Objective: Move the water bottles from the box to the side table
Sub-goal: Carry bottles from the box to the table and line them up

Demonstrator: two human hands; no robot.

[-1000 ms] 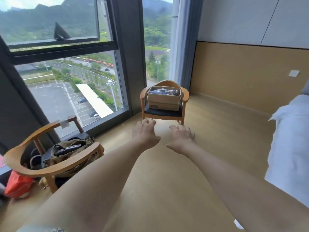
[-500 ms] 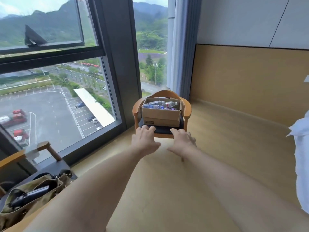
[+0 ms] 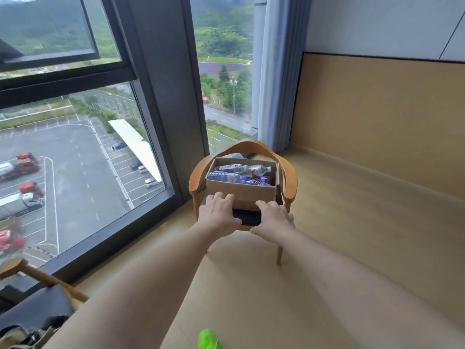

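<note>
The cardboard box (image 3: 241, 191) sits on the dark seat of a wooden armchair (image 3: 289, 177) by the window, its front wall near the seat's front edge, with the water bottles (image 3: 237, 173) lying jumbled on their sides inside. Both the left hand (image 3: 219, 214) and right hand (image 3: 273, 217) reach toward it, fingers (image 3: 221, 197) spread and empty. Best to reach over the front wall, take one top bottle around its body, and lift it straight up. No side table is in view.
</note>
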